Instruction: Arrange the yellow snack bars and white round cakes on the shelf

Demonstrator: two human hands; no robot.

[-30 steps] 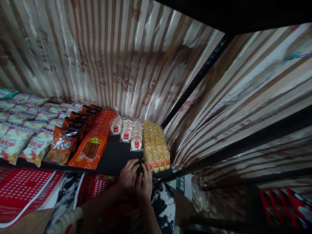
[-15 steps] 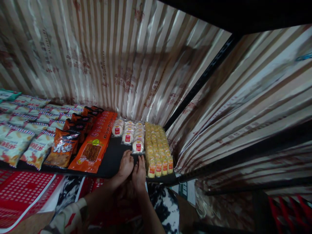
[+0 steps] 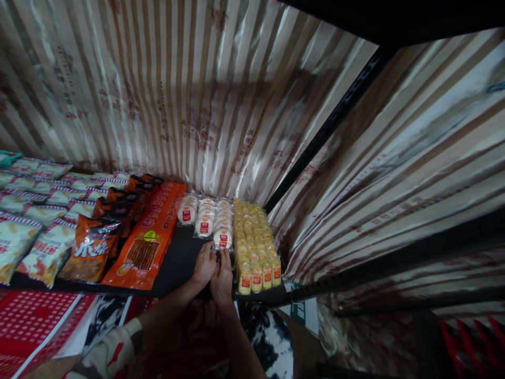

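My left hand [image 3: 205,266] rests at the near end of a row of clear-wrapped round white crackers [image 3: 223,238], fingers stretched out and slightly bent. Beside it, thumbs close together, my right hand [image 3: 222,278] has its straight fingertips against the front pack's near edge. Neither hand is wrapped round anything. Two more rows of white crackers [image 3: 204,223] lie to the left, the leftmost [image 3: 187,210] the shortest. Yellow wrapped snacks [image 3: 256,247] form a block just right of my right hand.
Left along the black shelf [image 3: 177,266] lie long orange snack packs [image 3: 144,250], dark orange bags [image 3: 90,247] and several pale bags [image 3: 49,250]. A striped sheet [image 3: 197,95] hangs behind. A black post [image 3: 307,158] slants up at the right corner. A red basket [image 3: 31,321] stands below left.
My right hand has shifted slightly left and forward, closer to my left. The front cracker pack sits slightly farther back beside the yellow block. The whole view has tilted a little.
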